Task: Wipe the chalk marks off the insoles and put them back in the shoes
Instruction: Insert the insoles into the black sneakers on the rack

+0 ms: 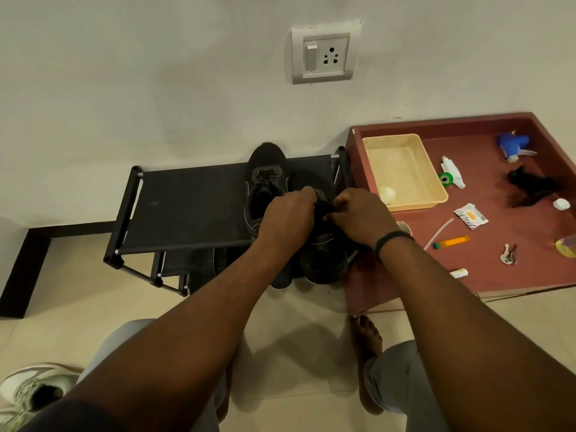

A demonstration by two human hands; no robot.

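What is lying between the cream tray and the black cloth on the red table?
In the head view, a white tube and a green tape roll lie between the cream tray and the black cloth.

Two shoes sit side by side on the top shelf of the shoe rack [187,207], which stands against the wall. The left shoe [265,179] lies nearer the wall; the right shoe [324,263] lies nearer the person, its heel overhanging the rack's front edge. Both hands meet over the right shoe, left hand [288,218] beside right hand [361,218]. Just right of the rack stands a low table [389,288], with a tray [402,173] at its back left corner. Above on the wall sits a socket [325,54]. A sneaker [31,391] rests on the floor, near left.
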